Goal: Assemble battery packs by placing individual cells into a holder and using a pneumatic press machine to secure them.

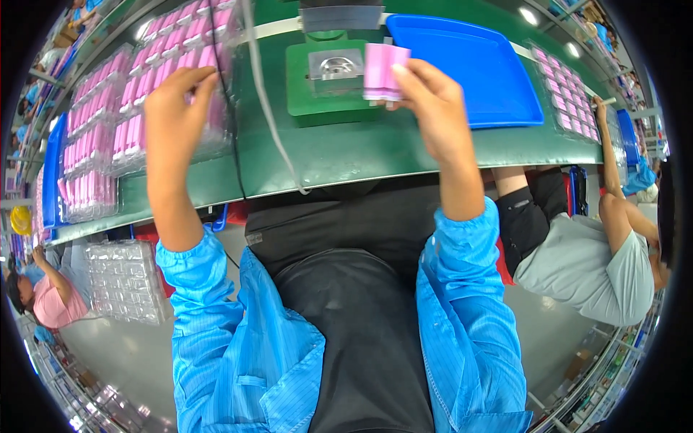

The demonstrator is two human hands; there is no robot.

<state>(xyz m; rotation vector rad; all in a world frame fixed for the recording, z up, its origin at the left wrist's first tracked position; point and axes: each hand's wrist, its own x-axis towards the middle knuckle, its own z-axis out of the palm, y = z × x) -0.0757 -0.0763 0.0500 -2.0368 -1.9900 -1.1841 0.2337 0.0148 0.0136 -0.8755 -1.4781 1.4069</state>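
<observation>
My right hand (433, 94) pinches a flat pink pack (384, 71) with small pale tabs at its ends. It is held upright at the right edge of a green block fixture (328, 112). On the fixture lies a clear plate (336, 72) with a round metallic part. My left hand (177, 101) is over the clear trays of pink packs (130, 133) on the left, its fingers curled together near a black cable (227, 94). Whatever those fingers hold, if anything, is hidden.
An empty blue tray (469, 79) lies right of the fixture on the green table (346, 155). A white cable (263, 94) hangs in front of the fixture. Another tray of pink packs (567, 90) stands farther right, where a person in a grey shirt (585, 260) sits.
</observation>
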